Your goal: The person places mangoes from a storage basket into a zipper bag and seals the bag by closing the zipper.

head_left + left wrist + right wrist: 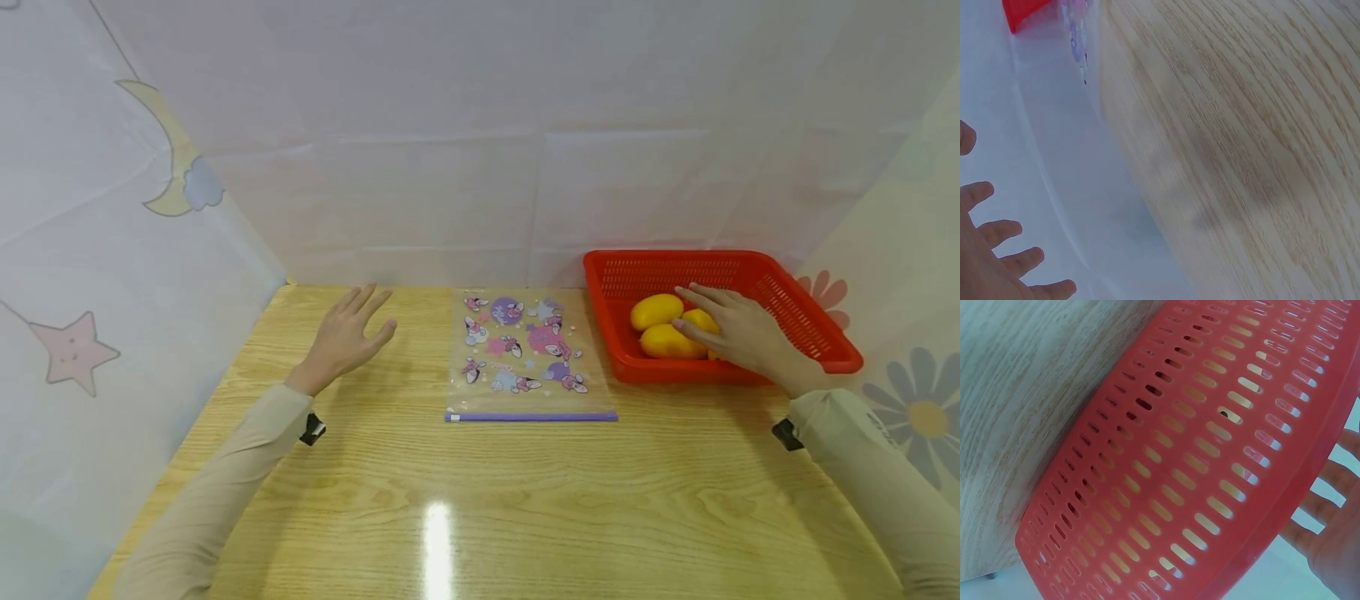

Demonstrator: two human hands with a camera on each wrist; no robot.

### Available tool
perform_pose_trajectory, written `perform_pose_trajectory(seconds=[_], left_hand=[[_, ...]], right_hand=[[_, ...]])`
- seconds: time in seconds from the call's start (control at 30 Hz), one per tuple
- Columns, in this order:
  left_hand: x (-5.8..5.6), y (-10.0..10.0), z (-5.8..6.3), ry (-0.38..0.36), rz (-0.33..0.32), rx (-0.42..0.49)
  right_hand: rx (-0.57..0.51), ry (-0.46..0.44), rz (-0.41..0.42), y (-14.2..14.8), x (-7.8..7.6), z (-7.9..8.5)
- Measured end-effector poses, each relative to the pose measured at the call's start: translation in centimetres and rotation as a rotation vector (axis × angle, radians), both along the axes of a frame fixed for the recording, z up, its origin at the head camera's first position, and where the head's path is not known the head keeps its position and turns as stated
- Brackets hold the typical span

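Note:
A red plastic basket [615, 350] with slotted walls stands at the back right, holding several yellow mango-like fruits [657, 312]. Over its front part is my right hand [750, 333], fingers spread and partly covering the fruit. The right wrist view shows the basket wall [1166, 462] close up, with the right hand [1335, 519] beyond its rim. My left hand [341, 342] hovers above the table's left side, fingers apart and holding nothing. Between the hands a clear zip bag [525, 350] with pink and purple cartoon prints lies flat, its purple slider strip [532, 417] toward me.
The light wood table [480, 500] reaches back to a pale cloth wall [435, 200]. Printed cloth also hangs on both sides, with a moon [168, 158] and star on the left and flowers [926, 417] on the right.

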State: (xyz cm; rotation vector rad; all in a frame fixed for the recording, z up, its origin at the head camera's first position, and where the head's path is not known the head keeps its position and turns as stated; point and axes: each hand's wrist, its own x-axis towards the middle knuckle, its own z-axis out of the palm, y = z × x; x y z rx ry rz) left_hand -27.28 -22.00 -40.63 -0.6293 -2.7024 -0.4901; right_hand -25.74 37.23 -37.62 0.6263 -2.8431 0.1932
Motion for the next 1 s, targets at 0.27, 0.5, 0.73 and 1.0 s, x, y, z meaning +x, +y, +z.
perform_pose_trajectory(seconds=[0.27, 0.5, 0.73, 1.0], left_hand=[[0.3, 0.4, 0.1, -0.005, -0.008, 0.021], [0.5, 0.8, 0.3, -0.012, -0.025, 0.032], [0.8, 1.1, 0.3, -0.026, -0.037, 0.075], [1.0, 1.8, 0.2, -0.032, -0.061, 0.080]], right_hand=[[-0.030, -0.047, 0.013, -0.1, 0.0, 0.1], [-0.032, -0.065, 0.020, 0.0, -0.1, 0.0], [-0.026, -0.077, 0.016, 0.2, -0.2, 0.0], [-0.002, -0.076, 0.002, 0.0, -0.1, 0.0]])
